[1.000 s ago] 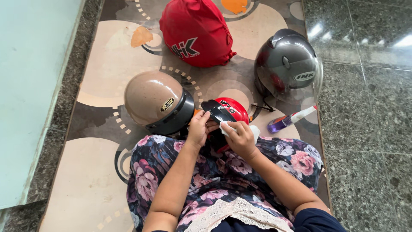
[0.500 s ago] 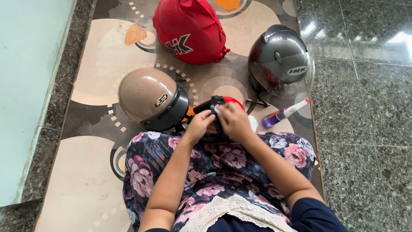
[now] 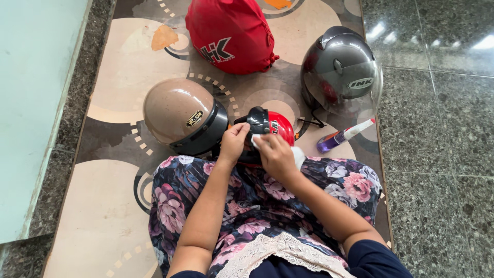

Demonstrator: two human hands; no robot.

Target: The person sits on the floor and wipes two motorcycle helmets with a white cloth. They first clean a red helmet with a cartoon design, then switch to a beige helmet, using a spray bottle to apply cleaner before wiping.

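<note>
- Red helmet [image 3: 275, 128]: small, glossy, with a black visor; it is resting on the person's flowered lap, tipped so the visor is facing up toward the fingertips of both hands.
- Left hand [image 3: 234, 142]: fingers are curling together over the near left edge of the black visor, gripping and steadying it.
- Right hand [image 3: 275, 154]: fingers are lying close together, pressing a white cloth [image 3: 297, 156] against the helmet's near side; most of the cloth is hidden beneath the palm, with one end sticking out past the little-finger side.
- Step in hand, as judged: the helmet is being wiped, with the visor and front rim under the cloth.
- Next move, as judged: it is calling for a firm left-hand hold while the cloth is sliding onto the part of the red shell beyond the fingertips.
- Brown helmet [image 3: 182, 118]: sitting on the patterned mat [image 3: 108, 206], just left of the left fingers.
- Grey helmet [image 3: 342, 69]: with a clear visor, lying beyond the right fingers.
- Spray bottle [image 3: 343, 137]: purple and white, lying on its side, right of the right hand.
- Red bag [image 3: 231, 33]: lying well beyond both hands.
</note>
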